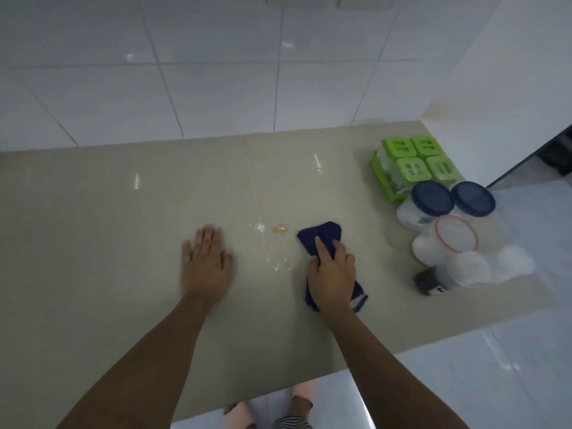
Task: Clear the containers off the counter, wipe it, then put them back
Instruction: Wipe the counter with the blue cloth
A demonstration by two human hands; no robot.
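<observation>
My right hand (332, 274) presses a dark blue cloth (322, 236) flat on the beige counter (123, 227). My left hand (205, 261) lies flat on the counter, fingers apart, holding nothing. Between the hands are an orange smear (279, 228) and white specks (258, 227). The containers stand grouped at the counter's right end: a green tray with several green-lidded boxes (414, 164), two blue-lidded jars (431, 199) (472, 199), a clear jar with a red-rimmed lid (456, 235), and a small dark jar (428, 281).
A white tiled wall (216, 72) backs the counter. The counter's front edge runs diagonally at lower right, with shiny white floor (510, 351) beyond it. My feet in pink slippers (297, 397) show below the edge. A dark opening (557, 150) is at far right.
</observation>
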